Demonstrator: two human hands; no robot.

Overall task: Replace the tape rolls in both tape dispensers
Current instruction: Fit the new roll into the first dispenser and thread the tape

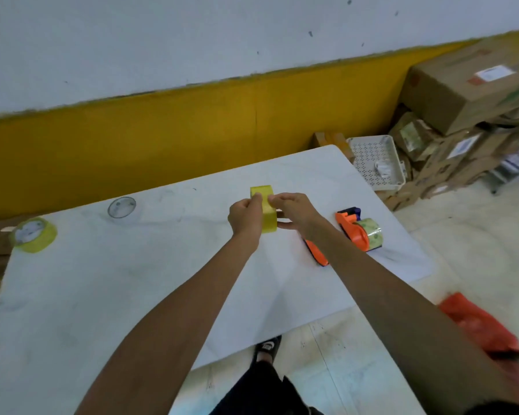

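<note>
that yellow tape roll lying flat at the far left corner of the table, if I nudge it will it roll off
Probably not: the tape roll lies flat on its side, so a nudge should slide it rather than roll it. It sits close to the table edge, though, so a firm push could tip it off. It looks rigid and light.

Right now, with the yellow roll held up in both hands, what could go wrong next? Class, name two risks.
1. Both hands, left and right, pinch the yellow tape roll above the table; if they are picking at the tape end, it may tear or restick.
2. The orange dispenser sits near the table's right edge, close to the right forearm; a careless sweep might knock it off.
</note>
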